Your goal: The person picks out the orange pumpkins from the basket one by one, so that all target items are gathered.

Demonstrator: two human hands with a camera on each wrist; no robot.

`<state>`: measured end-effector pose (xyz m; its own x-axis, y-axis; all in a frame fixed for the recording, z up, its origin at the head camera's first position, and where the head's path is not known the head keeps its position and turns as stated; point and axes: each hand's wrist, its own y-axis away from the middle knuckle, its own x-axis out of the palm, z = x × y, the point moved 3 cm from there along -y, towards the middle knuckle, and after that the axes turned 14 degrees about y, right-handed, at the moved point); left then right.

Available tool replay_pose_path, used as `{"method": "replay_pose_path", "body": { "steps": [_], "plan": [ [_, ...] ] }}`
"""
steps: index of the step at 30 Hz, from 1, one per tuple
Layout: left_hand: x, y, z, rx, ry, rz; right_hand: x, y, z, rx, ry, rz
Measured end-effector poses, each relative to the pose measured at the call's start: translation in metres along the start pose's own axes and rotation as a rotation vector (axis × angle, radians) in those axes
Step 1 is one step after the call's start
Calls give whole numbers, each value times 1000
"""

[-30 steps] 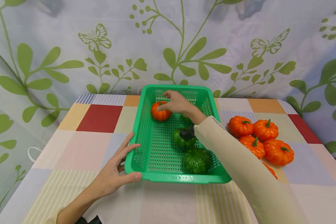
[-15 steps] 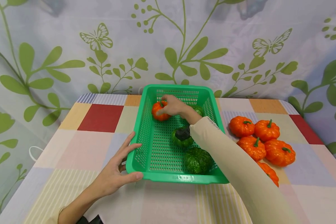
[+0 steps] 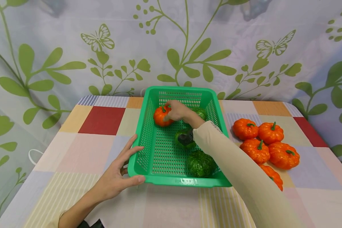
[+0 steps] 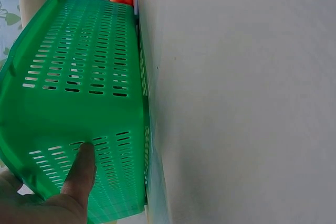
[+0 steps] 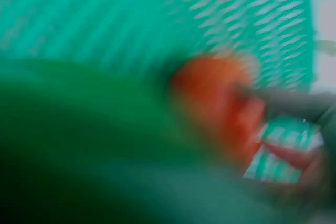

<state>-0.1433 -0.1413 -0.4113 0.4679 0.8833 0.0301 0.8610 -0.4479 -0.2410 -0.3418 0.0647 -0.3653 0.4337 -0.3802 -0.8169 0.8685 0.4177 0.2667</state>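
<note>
A green plastic basket (image 3: 156,181) with slotted walls stands on the table. Inside it, at the far left, is a small orange pumpkin (image 3: 160,116), gripped from its right side by my right hand (image 3: 179,110). Blur covers much of the right wrist view, where the orange pumpkin (image 5: 215,98) shows by the fingers. Several green pumpkins (image 3: 201,163) lie along the basket's right side, partly behind the right forearm. My left hand (image 3: 115,179) holds the basket's near left corner, fingertips over the rim and thumb along the front. In the left wrist view one finger (image 4: 81,174) presses the outer wall.
To the right of the basket, several orange pumpkins (image 3: 283,155) sit close together on the patchwork tablecloth (image 3: 85,152). A curtain with printed leaves (image 3: 200,71) hangs behind the table. The right sleeve (image 3: 239,167) crosses over the basket's right rim.
My right hand has lowered onto the orange pumpkin and taken hold of it. The pumpkin has shifted slightly toward the near side. My left hand stays at the basket's corner.
</note>
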Motion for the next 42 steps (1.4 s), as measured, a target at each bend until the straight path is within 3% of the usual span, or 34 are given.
{"method": "replay_pose_path", "body": {
  "steps": [9,27,32,42],
  "plan": [
    [0,1,0,0,-7,1,5,2,-5,-29,-17,-13],
    [0,1,0,5,-1,8,4,1,-2,-12,159,-65],
    [0,0,0,5,-2,9,-1,3,-5,1,120,-109],
    [0,1,0,4,-17,5,-14,17,-9,-30,-101,-141]
  ]
}}
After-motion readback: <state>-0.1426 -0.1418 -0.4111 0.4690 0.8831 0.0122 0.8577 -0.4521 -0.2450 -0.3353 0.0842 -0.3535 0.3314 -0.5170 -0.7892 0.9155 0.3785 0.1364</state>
